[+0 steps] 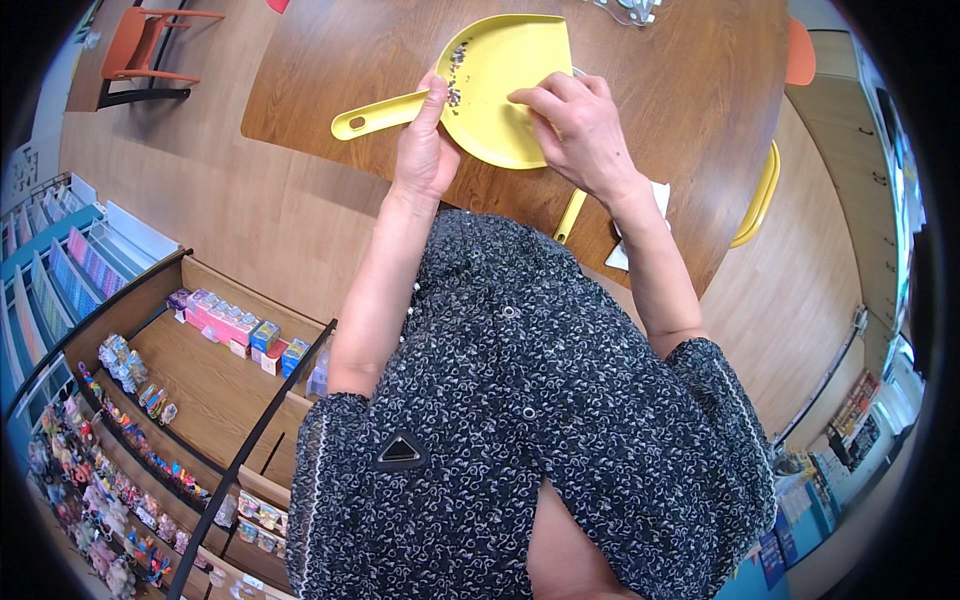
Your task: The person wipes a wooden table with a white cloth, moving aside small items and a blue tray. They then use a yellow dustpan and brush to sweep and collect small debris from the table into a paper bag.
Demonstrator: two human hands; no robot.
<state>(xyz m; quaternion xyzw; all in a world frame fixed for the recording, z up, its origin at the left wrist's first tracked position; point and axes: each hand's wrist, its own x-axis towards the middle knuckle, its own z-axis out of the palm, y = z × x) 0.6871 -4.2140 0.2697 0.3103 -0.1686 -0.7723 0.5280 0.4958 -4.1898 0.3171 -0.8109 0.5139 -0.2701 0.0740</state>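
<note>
A yellow dustpan (505, 80) is held up over the table, its handle pointing left. My left hand (428, 150) is closed on its left side where the handle joins, thumb on top. Small dark and pale bits (456, 75) lie along the pan's left inner edge. Above the pan's right part is my right hand (585, 130), fingers curled and drawn together as in a pinch; anything between the fingertips is too small to make out. Below that hand a yellow handle (570, 216) sticks out near the table edge, its other end hidden.
The brown wooden table (690, 110) bears a white sheet (645, 228) at the near right and a clear object (632, 10) at the far edge. Orange chairs (145, 50) and a yellow chair (760, 195) stand around. Shelves with small colourful goods (225, 318) are at lower left.
</note>
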